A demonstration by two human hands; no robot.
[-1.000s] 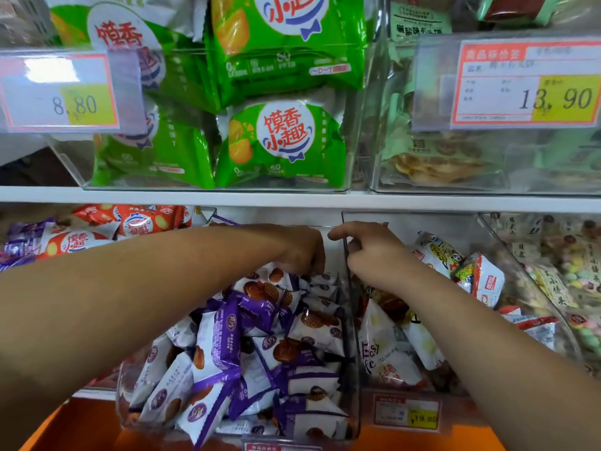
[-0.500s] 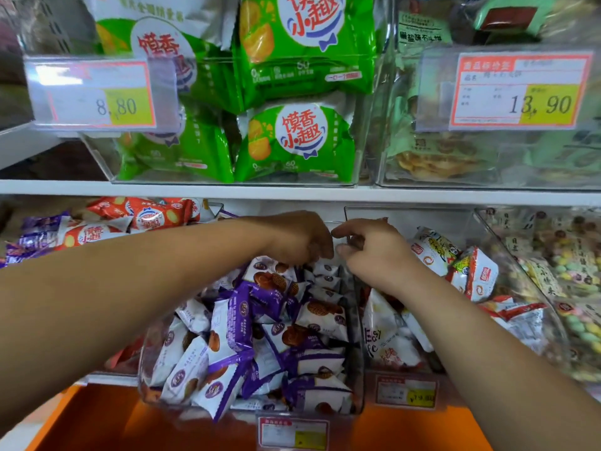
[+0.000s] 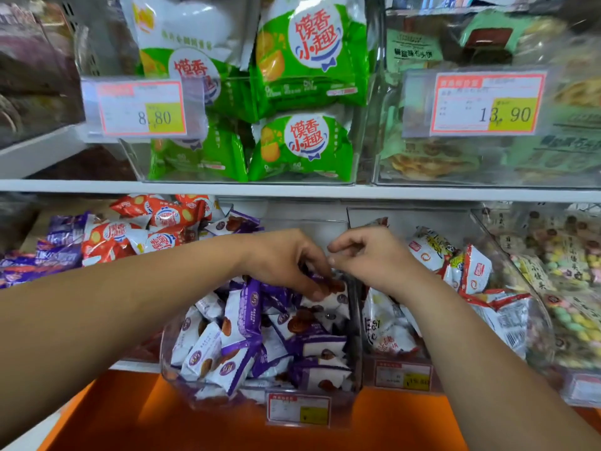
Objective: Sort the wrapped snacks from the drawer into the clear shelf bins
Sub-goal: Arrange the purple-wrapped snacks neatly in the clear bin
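On the lower shelf, over the clear bin (image 3: 357, 336) heaped with purple packets (image 3: 240, 323), both hands meet near the dividing wall. A second ago they were tucked side by side deep at the back of the bin, the left fingers hidden behind the knuckles; now the left grip (image 3: 286, 258) has come down onto the pile, its fingers curled over the top packet (image 3: 328, 296) near the right wall, seemingly pinching it, though the thumb is hidden. The right grip (image 3: 367, 255) has stayed just above the wall between this bin and the neighbouring bin (image 3: 422, 216) of red-and-white packets (image 3: 478, 271). Its fingers are bent inward, fingertips almost touching the left hand, and I cannot tell whether they pinch anything or only the clear rim. My reading is that the work has moved from reaching into the back to settling or picking out a single packet. The purple snacks already sit in their bin, piled nearly to its rim, so this bin looks close to done.
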